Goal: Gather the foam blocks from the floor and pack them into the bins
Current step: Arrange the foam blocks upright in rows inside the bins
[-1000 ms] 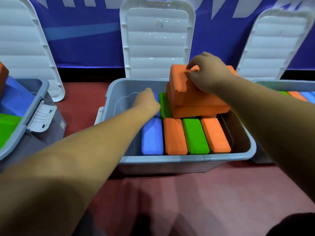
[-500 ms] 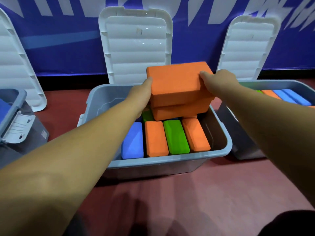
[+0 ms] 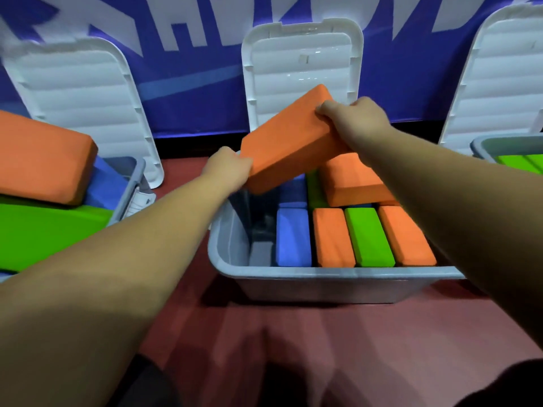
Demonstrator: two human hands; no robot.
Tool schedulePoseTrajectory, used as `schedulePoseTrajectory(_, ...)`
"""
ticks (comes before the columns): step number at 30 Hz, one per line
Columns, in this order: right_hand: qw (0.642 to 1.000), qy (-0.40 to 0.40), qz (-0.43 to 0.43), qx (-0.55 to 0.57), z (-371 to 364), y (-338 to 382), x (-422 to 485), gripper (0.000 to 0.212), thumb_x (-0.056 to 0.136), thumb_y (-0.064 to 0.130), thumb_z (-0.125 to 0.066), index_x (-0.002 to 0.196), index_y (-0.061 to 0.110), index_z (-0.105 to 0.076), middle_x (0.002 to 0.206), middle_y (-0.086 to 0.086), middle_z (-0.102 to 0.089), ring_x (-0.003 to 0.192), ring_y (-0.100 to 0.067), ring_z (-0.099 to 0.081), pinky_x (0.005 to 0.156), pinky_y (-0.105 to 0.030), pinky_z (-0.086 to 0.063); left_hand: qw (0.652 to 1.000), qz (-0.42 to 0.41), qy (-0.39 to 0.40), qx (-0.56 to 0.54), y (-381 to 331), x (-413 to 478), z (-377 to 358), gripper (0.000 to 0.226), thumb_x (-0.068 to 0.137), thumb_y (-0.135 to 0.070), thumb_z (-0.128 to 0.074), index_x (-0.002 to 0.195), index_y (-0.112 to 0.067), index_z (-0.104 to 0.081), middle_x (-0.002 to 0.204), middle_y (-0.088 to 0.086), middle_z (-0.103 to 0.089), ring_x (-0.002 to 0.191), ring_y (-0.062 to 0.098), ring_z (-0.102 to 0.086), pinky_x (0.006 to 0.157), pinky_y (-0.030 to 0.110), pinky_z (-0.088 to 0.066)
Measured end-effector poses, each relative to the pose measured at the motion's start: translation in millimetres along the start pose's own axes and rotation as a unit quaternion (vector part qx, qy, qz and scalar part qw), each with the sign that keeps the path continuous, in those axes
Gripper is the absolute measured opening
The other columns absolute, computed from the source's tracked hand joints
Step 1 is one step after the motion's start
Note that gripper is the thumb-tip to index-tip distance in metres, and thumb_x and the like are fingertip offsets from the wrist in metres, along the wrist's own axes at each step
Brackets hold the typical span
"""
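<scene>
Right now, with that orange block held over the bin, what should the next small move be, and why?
Probably lower the orange block on edge into the gap at the left of the bin. The left hand and right hand hold it tilted above that gap, bare beside the blue block.

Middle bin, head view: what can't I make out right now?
- Back-left of the middle bin: hidden behind the raised orange block and the left hand.
- Layer under the resting orange block: covered by it.
- Right bin: cut off by the frame edge and the right forearm.
</scene>
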State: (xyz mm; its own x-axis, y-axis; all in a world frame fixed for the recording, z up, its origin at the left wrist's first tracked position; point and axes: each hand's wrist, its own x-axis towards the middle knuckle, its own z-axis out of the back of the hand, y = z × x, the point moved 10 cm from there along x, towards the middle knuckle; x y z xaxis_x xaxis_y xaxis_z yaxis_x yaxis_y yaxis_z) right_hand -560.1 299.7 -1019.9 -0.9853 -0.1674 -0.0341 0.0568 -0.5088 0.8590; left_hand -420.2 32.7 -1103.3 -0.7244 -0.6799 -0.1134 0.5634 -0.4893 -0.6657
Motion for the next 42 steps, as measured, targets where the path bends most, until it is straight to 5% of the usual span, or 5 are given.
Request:
schedulePoseTrajectory(8,0.964,0.237,0.027,-0.118,-112.5,-3.9,-32.5,0.028,0.093,0.025,-0.060,0.106,0.001,-0.070,0.100,-0.010,-0.073,0.077,-0.026,-0.076,0.073,-0.047,-0.065,0.942,0.112,0.219,-0.227,26.9,-30.9,-62.8,0.023,0.098,-0.007,-0.053,0.120,-0.011,-0.059,0.113,0.009,-0.063,0.099,0.024,-0.067,0.083,0.032,-0.060)
schedulePoseTrajectory(15,0.952,0.239,0.048,-0.187,-141.4,-8.2,-40.4,0.052,0.101,0.051,-0.050,0.106,0.002,-0.068,0.102,-0.013,-0.072,0.087,-0.029,-0.075,0.080,-0.047,-0.064,0.910,0.138,0.223,-0.322,26.5,-30.9,-56.0,0.018,0.078,-0.016,-0.053,0.096,-0.015,-0.057,0.082,0.009,-0.050,0.053,0.023,-0.050,0.063,0.028,-0.046)
schedulePoseTrajectory(21,0.969,0.232,-0.025,-0.075,-144.4,-33.4,-27.7,0.045,0.101,0.050,-0.051,0.097,0.008,-0.067,0.099,-0.012,-0.077,0.091,-0.025,-0.076,0.082,-0.040,-0.063,0.898,0.141,0.205,-0.362,22.7,-21.1,-61.5,0.045,0.100,-0.058,-0.049,0.126,-0.024,-0.064,0.087,0.005,-0.079,0.072,0.029,-0.076,0.093,0.054,-0.053)
schedulePoseTrajectory(26,0.943,0.263,0.012,-0.202,-162.0,-42.7,-29.6,0.040,0.103,0.037,-0.053,0.105,0.001,-0.072,0.107,-0.016,-0.075,0.080,-0.028,-0.070,0.079,-0.040,-0.060,0.923,0.145,0.209,-0.288,32.8,-24.0,-69.1,0.033,0.113,-0.038,-0.039,0.105,-0.013,-0.060,0.065,0.006,-0.072,0.061,0.026,-0.073,0.052,0.033,-0.057)
schedulePoseTrajectory(42,0.777,0.274,0.159,-0.544,-185.5,-27.2,-53.6,0.030,0.108,0.020,-0.044,0.133,0.010,-0.059,0.138,-0.013,-0.058,0.126,-0.034,-0.054,0.097,-0.035,-0.041,0.962,-0.054,0.091,0.252,13.9,-1.1,-73.0,0.032,0.105,-0.014,-0.055,0.135,-0.005,-0.062,0.137,0.015,-0.064,0.128,0.033,-0.060,0.097,0.035,-0.047)
